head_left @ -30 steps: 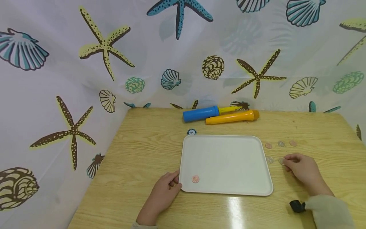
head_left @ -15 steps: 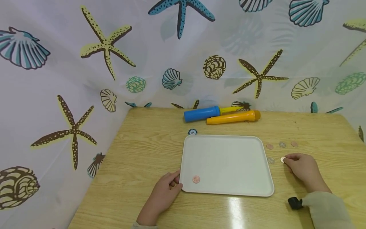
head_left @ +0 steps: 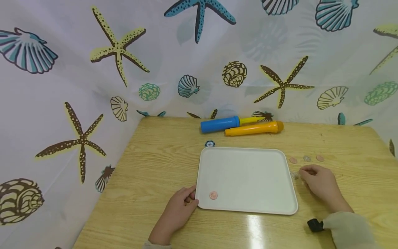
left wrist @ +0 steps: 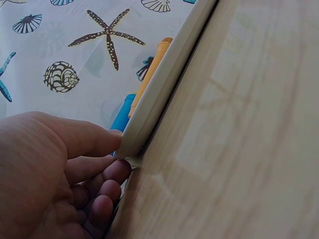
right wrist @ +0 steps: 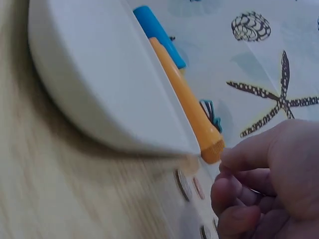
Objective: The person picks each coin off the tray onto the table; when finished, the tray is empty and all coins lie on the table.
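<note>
A white rectangular tray (head_left: 245, 180) lies on the table, with one copper coin (head_left: 213, 195) near its front left corner. My left hand (head_left: 179, 210) grips the tray's left edge; in the left wrist view the thumb (left wrist: 92, 139) is against the rim, the other fingers curled below. Just off the tray's right side, my right hand (head_left: 318, 183) pinches a silver coin, now hidden between thumb and fingertips. Close by its fingertips lies another silver coin (head_left: 294, 175). Behind it is a row of coins: copper (head_left: 293, 160), silver (head_left: 307, 158) and copper (head_left: 320, 158).
A blue poker chip (head_left: 209, 144) lies behind the tray's back left corner. Farther back are a blue tube (head_left: 220, 124) with a yellow nozzle and an orange microphone-shaped toy (head_left: 253, 128). A cloth printed with starfish and shells (head_left: 205, 62) hangs around the wooden table (head_left: 155, 152).
My right hand has lifted the silver coin from the table and moved left with it toward the tray. My left hand stays at the tray's edge.
</note>
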The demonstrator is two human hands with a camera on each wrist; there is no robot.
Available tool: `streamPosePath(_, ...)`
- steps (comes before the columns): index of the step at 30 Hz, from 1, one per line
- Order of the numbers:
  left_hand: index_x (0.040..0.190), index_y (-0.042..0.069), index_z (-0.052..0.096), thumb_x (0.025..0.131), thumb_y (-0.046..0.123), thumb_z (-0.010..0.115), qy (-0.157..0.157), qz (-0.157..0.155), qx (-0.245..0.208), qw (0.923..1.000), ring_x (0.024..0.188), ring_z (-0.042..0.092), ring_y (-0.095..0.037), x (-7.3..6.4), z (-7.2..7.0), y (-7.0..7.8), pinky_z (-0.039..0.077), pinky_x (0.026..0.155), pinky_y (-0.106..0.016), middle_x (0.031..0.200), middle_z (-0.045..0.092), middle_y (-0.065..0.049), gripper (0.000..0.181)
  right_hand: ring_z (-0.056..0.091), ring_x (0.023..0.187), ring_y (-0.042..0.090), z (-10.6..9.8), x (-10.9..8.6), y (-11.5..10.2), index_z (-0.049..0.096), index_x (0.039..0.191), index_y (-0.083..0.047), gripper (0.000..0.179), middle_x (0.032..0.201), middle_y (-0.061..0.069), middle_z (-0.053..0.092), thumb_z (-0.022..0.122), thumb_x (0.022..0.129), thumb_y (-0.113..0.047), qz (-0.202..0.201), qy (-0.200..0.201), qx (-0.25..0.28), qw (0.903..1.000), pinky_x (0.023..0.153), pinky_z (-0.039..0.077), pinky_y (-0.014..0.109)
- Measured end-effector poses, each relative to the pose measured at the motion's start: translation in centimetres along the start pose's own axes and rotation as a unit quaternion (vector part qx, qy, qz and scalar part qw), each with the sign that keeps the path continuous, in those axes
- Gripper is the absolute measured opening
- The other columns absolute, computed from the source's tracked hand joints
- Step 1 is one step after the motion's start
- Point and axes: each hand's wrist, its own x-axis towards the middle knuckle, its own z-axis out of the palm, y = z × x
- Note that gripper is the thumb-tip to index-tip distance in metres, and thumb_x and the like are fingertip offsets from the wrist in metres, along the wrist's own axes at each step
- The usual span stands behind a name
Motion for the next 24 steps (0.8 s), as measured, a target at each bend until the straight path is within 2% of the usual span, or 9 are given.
streamPosePath(6,0.141,-0.002,0.056,0.094,0.011,0.067,0.0,0.001,-0.001,1.0,0.085,0.048,-0.014,-0.1,-0.2,0.3,0.045,0.074,-0.025,0.096,0.057,0.002,0.049,0.058,0.073,0.02,2.7,-0.6,-3.6,0.068,0.119,-0.002,0.03,0.081,0.006,0.064,0.057,0.104,-0.026,-0.023,-0.08,0.08,0.9933,0.06,0.047,0.029)
streamPosePath(13,0.141,-0.003,0.056,0.094,0.011,0.067,-0.002,0.005,0.0,1.0,0.085,0.048,-0.015,-0.1,-0.2,0.2,0.045,0.073,-0.025,0.096,0.057,0.001,0.05,0.059,0.067,0.019,6.2,-1.4,-7.1,0.071,0.11,-0.003,0.02,0.079,0.006,0.065,0.061,0.101,-0.018,-0.085,-0.146,0.128,0.9772,0.061,0.049,0.029)
streamPosePath(18,0.14,-0.002,0.056,0.094,0.012,0.068,-0.002,0.006,0.003,1.0,0.086,0.048,-0.015,-0.1,-0.3,0.1,0.044,0.074,-0.025,0.096,0.057,0.002,0.049,0.06,0.065,0.017,8.7,-1.8,-8.8,0.073,0.105,-0.004,0.017,0.081,0.004,0.067,0.067,0.097,-0.019,-0.131,-0.188,0.138,0.9636,0.059,0.05,0.028)
streamPosePath(24,0.141,-0.001,0.056,0.095,0.012,0.067,-0.003,0.003,0.001,1.0,0.086,0.049,-0.014,-0.1,-0.3,0.1,0.045,0.074,-0.025,0.097,0.057,0.002,0.05,0.06,0.065,0.016,10.8,-2.2,-10.9,0.075,0.099,-0.011,0.011,0.078,0.001,0.067,0.07,0.095,-0.019,-0.135,-0.216,0.121,0.9592,0.058,0.049,0.027)
